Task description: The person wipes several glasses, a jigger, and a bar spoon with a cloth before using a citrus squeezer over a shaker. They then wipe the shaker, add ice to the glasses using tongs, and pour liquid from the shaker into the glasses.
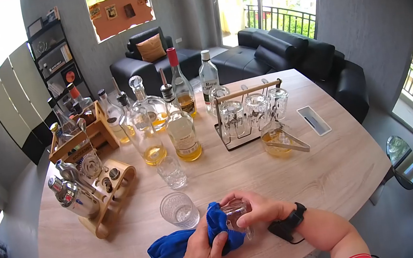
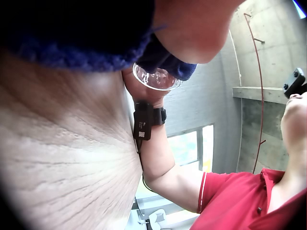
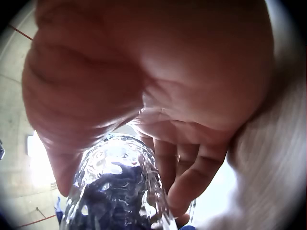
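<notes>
Near the front of the table, my right hand (image 1: 257,208) grips a clear textured drinking glass (image 1: 236,212), its fingers and thumb curled round the sides. My left hand (image 1: 202,249) holds a blue cloth (image 1: 168,247) bunched up against that glass, the thumb pinching its folds. Part of the cloth trails over the tabletop to the left. Through the wall of the glass (image 3: 115,191), dark blue shows in the right wrist view. The round rim of the glass (image 2: 157,80) peeks out below the cloth in the left wrist view. A patterned tumbler (image 1: 179,210) stands just beyond the left hand.
Another clear glass (image 1: 172,172) stands behind the tumbler, before several liquor bottles (image 1: 184,135). At left, a wooden stand (image 1: 114,195) holds a cocktail shaker (image 1: 68,196). A rack (image 1: 226,144) of upturned glasses is at back right, beside a glass bowl with tongs (image 1: 295,143).
</notes>
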Demonstrator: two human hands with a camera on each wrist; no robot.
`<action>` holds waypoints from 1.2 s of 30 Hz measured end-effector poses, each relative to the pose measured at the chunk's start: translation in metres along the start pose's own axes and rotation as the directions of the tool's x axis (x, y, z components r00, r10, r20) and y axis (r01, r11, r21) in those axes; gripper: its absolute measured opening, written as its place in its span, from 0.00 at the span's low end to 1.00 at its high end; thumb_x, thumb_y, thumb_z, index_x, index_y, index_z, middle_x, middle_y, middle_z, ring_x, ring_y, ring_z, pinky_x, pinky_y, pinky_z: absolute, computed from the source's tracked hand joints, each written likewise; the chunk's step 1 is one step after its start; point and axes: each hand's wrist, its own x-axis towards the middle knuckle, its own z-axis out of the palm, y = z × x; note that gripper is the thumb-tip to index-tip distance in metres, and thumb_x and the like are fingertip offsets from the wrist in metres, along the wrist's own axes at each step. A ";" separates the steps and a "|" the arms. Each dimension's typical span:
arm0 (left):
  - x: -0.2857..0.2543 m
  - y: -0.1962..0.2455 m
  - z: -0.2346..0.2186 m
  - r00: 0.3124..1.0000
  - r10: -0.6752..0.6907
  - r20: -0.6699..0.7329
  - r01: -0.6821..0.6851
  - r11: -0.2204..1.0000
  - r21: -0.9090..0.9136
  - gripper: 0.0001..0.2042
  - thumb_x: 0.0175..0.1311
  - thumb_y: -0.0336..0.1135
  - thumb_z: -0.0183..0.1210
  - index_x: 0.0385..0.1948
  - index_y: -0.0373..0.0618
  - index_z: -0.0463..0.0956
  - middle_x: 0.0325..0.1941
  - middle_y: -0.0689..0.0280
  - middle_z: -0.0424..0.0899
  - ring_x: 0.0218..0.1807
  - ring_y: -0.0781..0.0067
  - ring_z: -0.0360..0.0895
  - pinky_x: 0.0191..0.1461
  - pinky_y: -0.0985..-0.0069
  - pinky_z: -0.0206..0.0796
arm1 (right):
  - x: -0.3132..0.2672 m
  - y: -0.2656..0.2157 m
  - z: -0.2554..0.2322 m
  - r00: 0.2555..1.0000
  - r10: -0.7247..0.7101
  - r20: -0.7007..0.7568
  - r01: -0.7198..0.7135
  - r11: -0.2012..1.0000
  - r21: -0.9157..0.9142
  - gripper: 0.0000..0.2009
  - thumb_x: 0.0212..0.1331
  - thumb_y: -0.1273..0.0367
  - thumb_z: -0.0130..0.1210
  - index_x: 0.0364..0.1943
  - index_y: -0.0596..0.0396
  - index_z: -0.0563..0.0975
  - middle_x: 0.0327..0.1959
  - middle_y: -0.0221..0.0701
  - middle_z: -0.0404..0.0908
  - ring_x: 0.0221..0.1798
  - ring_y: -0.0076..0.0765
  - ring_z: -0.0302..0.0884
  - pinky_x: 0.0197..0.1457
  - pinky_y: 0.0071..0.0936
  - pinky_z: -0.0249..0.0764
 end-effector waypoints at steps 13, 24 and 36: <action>0.000 0.006 0.003 0.975 -0.221 0.036 0.216 0.971 0.106 0.29 0.63 0.48 0.68 0.55 0.37 0.67 0.41 0.45 0.84 0.43 0.44 0.85 0.48 0.59 0.76 | -0.001 -0.004 -0.002 0.974 -0.096 -0.206 0.164 0.925 0.342 0.43 0.54 0.60 0.73 0.72 0.53 0.59 0.54 0.34 0.78 0.57 0.36 0.78 0.61 0.35 0.76; 0.000 0.003 0.004 0.990 -0.143 0.016 0.138 0.971 0.196 0.28 0.63 0.46 0.70 0.54 0.37 0.68 0.41 0.50 0.84 0.42 0.52 0.84 0.49 0.65 0.76 | -0.001 -0.007 -0.003 0.982 -0.167 -0.082 0.185 0.929 0.320 0.41 0.52 0.68 0.71 0.70 0.59 0.62 0.56 0.37 0.77 0.60 0.37 0.76 0.68 0.36 0.71; 0.004 0.000 0.003 0.960 -0.270 0.069 0.252 0.947 0.198 0.13 0.70 0.38 0.62 0.43 0.37 0.74 0.30 0.54 0.85 0.31 0.64 0.83 0.37 0.69 0.73 | -0.003 -0.001 -0.001 0.982 -0.129 0.141 0.080 0.949 0.306 0.46 0.45 0.73 0.75 0.72 0.54 0.61 0.64 0.39 0.74 0.65 0.38 0.75 0.69 0.35 0.70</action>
